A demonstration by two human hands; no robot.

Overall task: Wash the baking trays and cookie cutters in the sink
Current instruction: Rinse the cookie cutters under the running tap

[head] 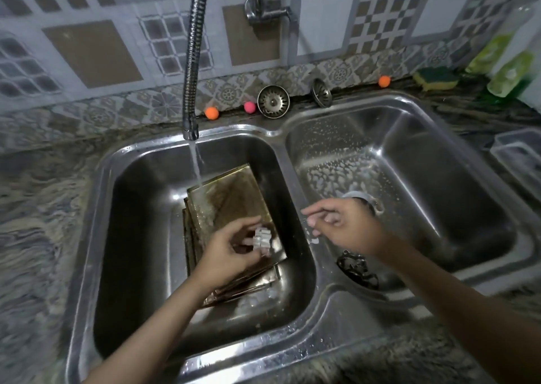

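Observation:
A stack of brownish baking trays (234,196) lies tilted in the left basin of the steel double sink (281,133). Water runs from the flexible tap (191,61) onto the top tray. My left hand (231,252) hovers over the trays and pinches a small silvery cookie cutter (262,238). My right hand (344,224) hangs over the left side of the right basin, fingers loosely curled, holding nothing that I can see. A dark cookie cutter (357,268) lies on the right basin's floor below that hand. A curved metal piece (366,197) shows behind the right hand.
Two sink strainers (273,101), (321,92) and small orange and pink balls (211,113) sit on the ledge behind the sink. A yellow-green sponge (436,77) and green soap bottles (510,73) stand at the back right. A clear container (521,155) sits right of the sink.

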